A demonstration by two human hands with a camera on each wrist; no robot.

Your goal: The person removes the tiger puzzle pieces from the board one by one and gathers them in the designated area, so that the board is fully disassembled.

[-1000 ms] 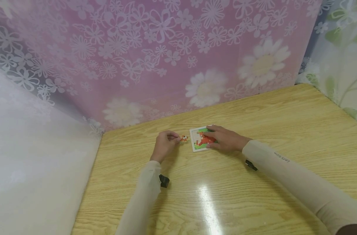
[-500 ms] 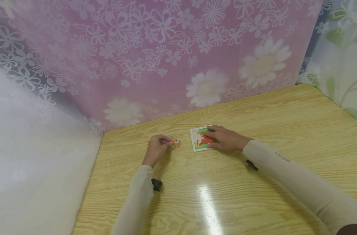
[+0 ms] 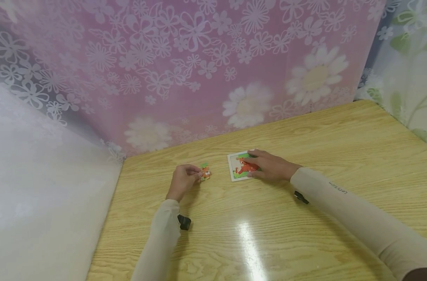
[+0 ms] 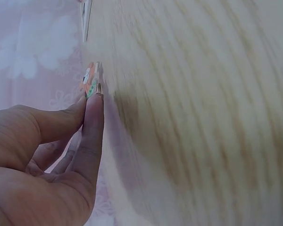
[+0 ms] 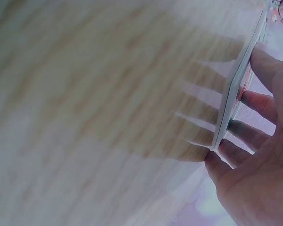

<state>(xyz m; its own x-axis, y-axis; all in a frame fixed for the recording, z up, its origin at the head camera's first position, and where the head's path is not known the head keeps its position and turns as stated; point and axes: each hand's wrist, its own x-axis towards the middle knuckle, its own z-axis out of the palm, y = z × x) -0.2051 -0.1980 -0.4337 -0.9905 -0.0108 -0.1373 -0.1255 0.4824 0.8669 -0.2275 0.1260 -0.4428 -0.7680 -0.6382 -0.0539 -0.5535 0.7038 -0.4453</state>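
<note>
left hand: this hand (image 3: 183,180) pinches the piece (image 3: 206,172) between thumb and fingertip, the other fingers folded in behind.
piece: just beyond the left hand's fingertips, on the side toward the right hand; orange with white eye spots, green at its ends. whether it is one bit or several joined, and whether it touches the bench (image 3: 287,234), cannot be told.
piece, handling: likely very light, stiff and thin, with a wood-like edge in the left wrist view; a smooth printed face might slip a little, and narrow knobs could chip under a hard squeeze.
piece, hold: best taken by the rim with two fingertips, as the left hand has it, its face left uncovered.
right hand: this hand (image 3: 274,167) lies spread on the board (image 3: 230,168), fingers apart and fairly straight, not wrapped round it.
board: under the right hand's fingers and well apart from the left hand; pale rim, a red tiger (image 3: 246,168) partly covered by the fingers, a bare pale patch on the side toward the left hand.
board, handling: probably light, flat and rigid, apt to slide on the smooth bench; light pressure on the rim should steady it.
cloth: flowered cloth (image 3: 185,78) hangs beyond both hands, behind the bench.
</note>
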